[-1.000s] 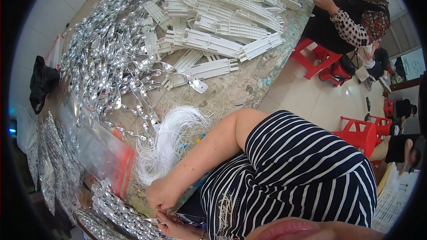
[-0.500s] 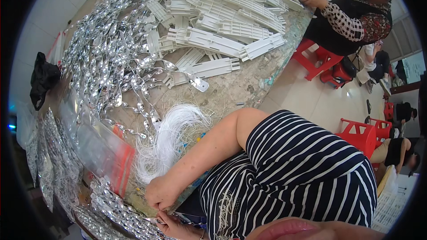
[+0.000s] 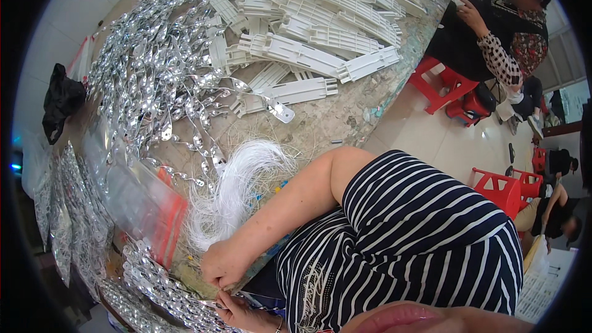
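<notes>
My right hand (image 3: pixel 224 265) is closed in a pinch at the lower left, with its fingers pointing down; what lies in it is too small to make out. Just below, my left hand (image 3: pixel 239 313) pinches the end of a shiny twisted silver strip, its fingertips close to those of the right. A row of similar twisted silver strips (image 3: pixel 161 280) spreads to the left of both hands. Beside my right wrist lies a bundle of fine white thread (image 3: pixel 237 188) on the table, with loose strands around it.
A big heap of twisted silver strips (image 3: pixel 154 74) covers the table's far left. White plastic slats (image 3: pixel 302 55) are piled beside it. Red-edged clear bags (image 3: pixel 145 209) lie nearer. A person (image 3: pixel 502 37) sits beyond the table's right edge, near red stools (image 3: pixel 496 191).
Both my hands stay almost in place, fingertips still close together. The seated person at the right has raised their hands from the table edge and now holds a white piece.
</notes>
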A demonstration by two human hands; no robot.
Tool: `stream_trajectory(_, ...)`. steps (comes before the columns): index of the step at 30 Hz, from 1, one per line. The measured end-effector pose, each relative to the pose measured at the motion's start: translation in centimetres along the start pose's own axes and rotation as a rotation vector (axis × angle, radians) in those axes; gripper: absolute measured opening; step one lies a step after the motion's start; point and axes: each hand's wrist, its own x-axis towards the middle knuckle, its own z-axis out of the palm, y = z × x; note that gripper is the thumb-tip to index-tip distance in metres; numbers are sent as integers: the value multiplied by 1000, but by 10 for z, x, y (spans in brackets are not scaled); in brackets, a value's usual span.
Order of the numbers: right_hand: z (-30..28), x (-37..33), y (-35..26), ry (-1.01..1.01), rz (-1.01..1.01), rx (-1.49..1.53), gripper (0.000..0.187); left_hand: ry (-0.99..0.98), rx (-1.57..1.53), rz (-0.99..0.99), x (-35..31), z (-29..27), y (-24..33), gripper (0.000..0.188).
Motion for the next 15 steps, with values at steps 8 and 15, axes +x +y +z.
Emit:
stream_trajectory(8, -11, 4, 4, -28, 40, -36, 16, 20, 54, 30, 10, -13, -1, 16)
stream_trajectory(15, -28, 8, 5, 103, -3, -41, 13, 111, 80, 40, 10, -20, 4, 17)
